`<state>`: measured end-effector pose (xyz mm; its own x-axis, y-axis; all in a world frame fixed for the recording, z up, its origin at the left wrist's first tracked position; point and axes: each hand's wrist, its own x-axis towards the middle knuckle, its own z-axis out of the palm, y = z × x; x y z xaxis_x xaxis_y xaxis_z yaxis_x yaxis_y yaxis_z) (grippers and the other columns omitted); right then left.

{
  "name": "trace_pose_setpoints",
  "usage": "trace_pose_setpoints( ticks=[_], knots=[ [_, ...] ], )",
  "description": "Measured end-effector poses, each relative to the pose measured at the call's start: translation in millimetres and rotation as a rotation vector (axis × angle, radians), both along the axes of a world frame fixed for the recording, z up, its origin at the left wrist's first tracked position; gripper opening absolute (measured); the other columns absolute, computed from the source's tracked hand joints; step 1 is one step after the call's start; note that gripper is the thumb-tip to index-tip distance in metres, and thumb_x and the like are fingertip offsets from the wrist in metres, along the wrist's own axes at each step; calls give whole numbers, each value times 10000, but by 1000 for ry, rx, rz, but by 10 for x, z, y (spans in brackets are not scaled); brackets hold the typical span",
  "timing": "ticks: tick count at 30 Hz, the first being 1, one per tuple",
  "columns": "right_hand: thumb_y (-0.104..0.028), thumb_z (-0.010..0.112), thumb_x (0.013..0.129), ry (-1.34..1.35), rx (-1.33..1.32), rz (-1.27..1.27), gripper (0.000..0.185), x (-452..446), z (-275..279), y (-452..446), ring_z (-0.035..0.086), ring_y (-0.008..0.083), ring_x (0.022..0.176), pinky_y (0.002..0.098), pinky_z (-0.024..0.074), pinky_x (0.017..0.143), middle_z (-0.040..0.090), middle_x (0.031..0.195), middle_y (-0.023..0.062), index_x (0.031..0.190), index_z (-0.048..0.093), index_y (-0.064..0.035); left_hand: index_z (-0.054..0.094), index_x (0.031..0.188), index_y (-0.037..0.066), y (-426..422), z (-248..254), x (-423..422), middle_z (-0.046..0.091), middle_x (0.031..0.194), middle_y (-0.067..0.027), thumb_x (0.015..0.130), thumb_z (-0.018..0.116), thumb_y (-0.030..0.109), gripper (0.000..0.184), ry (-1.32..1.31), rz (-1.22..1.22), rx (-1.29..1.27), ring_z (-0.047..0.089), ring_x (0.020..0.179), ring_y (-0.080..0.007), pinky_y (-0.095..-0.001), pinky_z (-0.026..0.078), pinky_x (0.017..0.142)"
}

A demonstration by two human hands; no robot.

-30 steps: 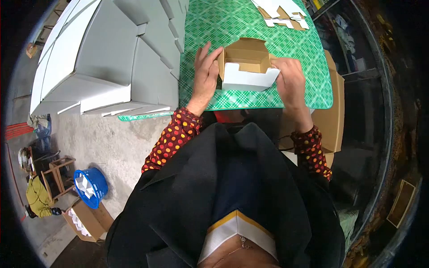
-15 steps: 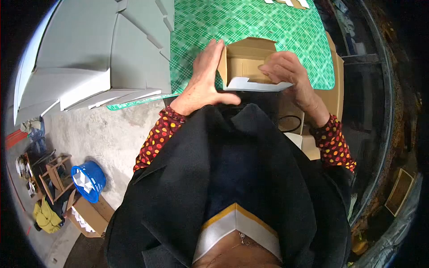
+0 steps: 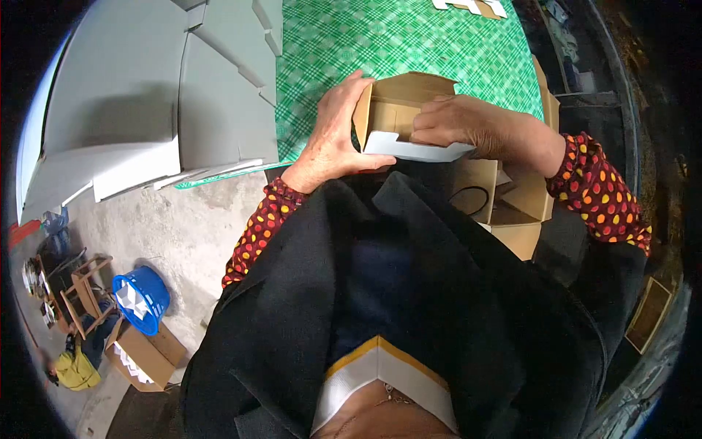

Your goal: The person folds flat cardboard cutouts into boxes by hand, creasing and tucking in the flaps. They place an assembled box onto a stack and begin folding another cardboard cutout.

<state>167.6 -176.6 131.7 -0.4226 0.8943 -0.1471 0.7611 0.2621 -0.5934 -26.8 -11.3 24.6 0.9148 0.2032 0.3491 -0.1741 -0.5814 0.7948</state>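
A small open cardboard box [image 3: 390,117], brown inside with a white flap [image 3: 417,151] along its near side, is held at the table's near edge. My left hand [image 3: 338,128] grips its left wall, thumb under the near flap and fingers along the outside. My right hand [image 3: 457,123] reaches over the right side, its fingers bent down into the opening and closed against the box's right part. The fingertips are partly hidden by the near flap, and the right wall lies behind the hand.
A green checked cloth covers the table [image 3: 409,36]. Large stacked white-grey cardboard sheets [image 3: 227,102] stand at left. A cut flat piece [image 3: 472,6] lies at the far edge. Brown open cartons [image 3: 523,194] are beside me at right. A blue tub [image 3: 150,296] and a carton [image 3: 142,351] of white pieces are on the floor.
My right hand has moved from the box's right edge inward, fingers now deeper in the opening, with the elbow swung out to the right. My left hand keeps its hold on the box.
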Motion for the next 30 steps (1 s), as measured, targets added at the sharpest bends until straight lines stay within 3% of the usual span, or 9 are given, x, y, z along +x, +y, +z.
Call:
trace_pose_setpoints(
  ticks=[4,9,11,14,17,24,28,30],
  knots=[
    [-103,605,867,-137,-110,119,134,55,-49,128,579,269,857,383,475,803,588,909,75,982,578,-39,441,1436,77,21,-20,24,513,1432,-150,493,936,320,1093,-24,4,-36,406,1440,-356,-519,293,1147],
    [-68,583,881,-256,-168,0,188,-137,-548,208,601,298,936,418,486,883,629,1027,92,1065,614,-43,451,1419,81,44,-120,82,534,1406,-145,460,936,321,1102,-60,-13,27,445,1415,-360,-516,324,1127],
    [-113,547,918,-94,52,-3,111,-179,-566,215,592,280,846,408,485,812,612,929,95,974,599,-32,449,1419,74,69,-147,90,542,1393,-151,451,935,323,1111,-71,-15,29,472,1383,-365,-510,345,1115],
    [-158,511,955,62,269,-18,170,-230,-625,209,583,263,756,398,484,740,594,830,98,884,584,-21,447,1418,67,67,-197,114,550,1381,-157,442,933,325,1121,-90,-29,29,500,1352,-371,-504,365,1102],
    [-144,515,942,124,266,-50,151,-262,-872,260,591,273,768,406,484,748,617,856,110,899,596,-24,442,1419,50,38,-294,130,559,1362,-169,455,944,347,1127,3,-1,-95,528,1297,-379,-490,391,1084],
    [-143,518,930,172,490,3,147,-352,-612,431,598,289,795,413,484,760,639,903,123,934,606,-25,417,1454,61,-11,-75,2,532,1398,-191,463,977,316,1167,53,57,-149,541,1260,-357,-485,440,1048],
    [-146,532,915,-142,505,83,148,-178,-535,308,600,288,815,415,492,766,640,894,122,919,618,-25,402,1459,61,-1,-119,12,550,1338,-178,455,983,272,1180,-34,56,-156,560,1208,-364,-481,448,1046],
    [-148,534,914,-168,419,59,146,-155,-526,242,598,284,815,415,491,767,637,885,117,907,620,-31,400,1461,60,-14,-89,3,546,1346,-180,455,983,267,1181,-3,68,-128,559,1209,-366,-479,448,1050]
  ],
)
